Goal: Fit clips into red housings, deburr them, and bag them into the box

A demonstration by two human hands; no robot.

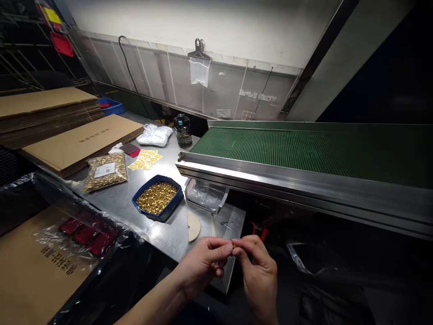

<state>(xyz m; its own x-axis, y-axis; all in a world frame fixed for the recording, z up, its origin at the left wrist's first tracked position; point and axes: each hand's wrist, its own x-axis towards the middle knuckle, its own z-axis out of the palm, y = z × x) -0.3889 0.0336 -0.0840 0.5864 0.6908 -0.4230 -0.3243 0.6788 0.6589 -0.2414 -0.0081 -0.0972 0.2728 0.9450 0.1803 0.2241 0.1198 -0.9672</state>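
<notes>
Both hands were engaged: my left hand [204,259] and right hand [260,268] pinched a tiny gold piece [234,246] between thumb and finger, near the right edge of the desk [176,241]. Principal hazard, in my judgement: a slip. With so little surface to grip, uneven pressure could have flicked it over that edge into the dark space beyond, where finding it would be difficult. Secondary hazard: my fingertips hid most of it, so a fault or misalignment could have passed unnoticed.
</notes>
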